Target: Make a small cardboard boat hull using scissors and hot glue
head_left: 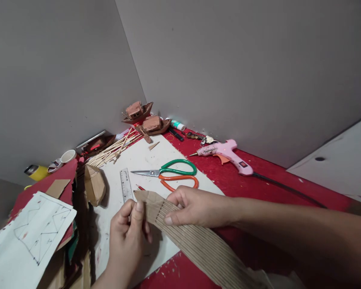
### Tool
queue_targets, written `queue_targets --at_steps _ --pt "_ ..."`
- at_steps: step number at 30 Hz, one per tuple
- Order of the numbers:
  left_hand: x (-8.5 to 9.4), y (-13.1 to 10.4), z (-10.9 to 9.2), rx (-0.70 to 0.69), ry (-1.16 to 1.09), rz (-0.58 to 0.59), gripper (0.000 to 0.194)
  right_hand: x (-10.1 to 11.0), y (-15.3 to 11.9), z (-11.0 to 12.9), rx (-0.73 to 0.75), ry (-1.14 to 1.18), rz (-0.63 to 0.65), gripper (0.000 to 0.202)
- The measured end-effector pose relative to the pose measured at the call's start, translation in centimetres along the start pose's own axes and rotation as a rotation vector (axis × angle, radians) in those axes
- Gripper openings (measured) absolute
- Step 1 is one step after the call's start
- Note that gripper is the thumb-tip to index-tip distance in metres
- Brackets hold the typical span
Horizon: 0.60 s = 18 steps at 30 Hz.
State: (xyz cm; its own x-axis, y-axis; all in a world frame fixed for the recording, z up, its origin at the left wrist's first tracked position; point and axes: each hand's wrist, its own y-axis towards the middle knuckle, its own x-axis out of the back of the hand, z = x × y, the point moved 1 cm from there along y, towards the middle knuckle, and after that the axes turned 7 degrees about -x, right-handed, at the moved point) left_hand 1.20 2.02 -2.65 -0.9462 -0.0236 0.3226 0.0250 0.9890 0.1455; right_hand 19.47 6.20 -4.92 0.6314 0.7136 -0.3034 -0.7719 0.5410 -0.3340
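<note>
A long strip of corrugated cardboard (198, 245) slants across the front of the work area, ridges facing up, with a smoother section at its far end. My left hand (129, 230) pinches that end between thumb and fingers. Higher up on the strip, my right hand (189, 208) grips it, thumb on top near a dark drawn line. Just beyond lie scissors (165, 172) with one green and one orange handle. A clear ruler (126, 184) rests left of them on a white board (111, 212).
A pink glue gun (225, 152) with a black cord lies at right on the red tabletop (273, 176). Small boat models (153, 125) and thin sticks (117, 150) stand toward the corner. At left are a cardboard hull (94, 184), a paper drawing (39, 228) and a white cup (68, 156).
</note>
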Motion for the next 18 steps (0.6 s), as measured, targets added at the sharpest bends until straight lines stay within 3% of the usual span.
queue_targets --at_steps 3,8,9,11,14,16,18 --pt "0.0 0.1 0.3 0.134 -0.221 -0.084 0.037 0.0 -0.3 0.3 -0.044 0.017 0.0 0.013" --pt "1.9 2.3 0.9 0.148 -0.419 -0.229 0.033 0.1 -0.3 0.3 -0.098 0.042 -0.047 0.014" --pt "2.8 3.1 0.9 0.136 -0.448 -0.285 0.032 0.1 -0.3 0.3 -0.107 0.037 -0.051 0.014" --pt "5.0 4.7 1.1 0.137 -0.497 -0.546 0.023 0.1 -0.4 0.1 -0.129 0.015 -0.03 0.012" --pt "7.2 6.1 1.9 0.143 -0.484 -0.69 0.023 0.1 -0.4 -0.2 -0.138 0.0 -0.001 0.012" --pt "6.9 6.0 2.3 0.124 -0.457 -0.716 0.016 0.2 -0.2 -0.4 -0.114 0.017 -0.048 0.016" --pt "5.3 5.6 2.5 0.109 -0.432 -0.642 0.018 0.3 0.1 -0.5 -0.088 0.035 -0.099 0.02"
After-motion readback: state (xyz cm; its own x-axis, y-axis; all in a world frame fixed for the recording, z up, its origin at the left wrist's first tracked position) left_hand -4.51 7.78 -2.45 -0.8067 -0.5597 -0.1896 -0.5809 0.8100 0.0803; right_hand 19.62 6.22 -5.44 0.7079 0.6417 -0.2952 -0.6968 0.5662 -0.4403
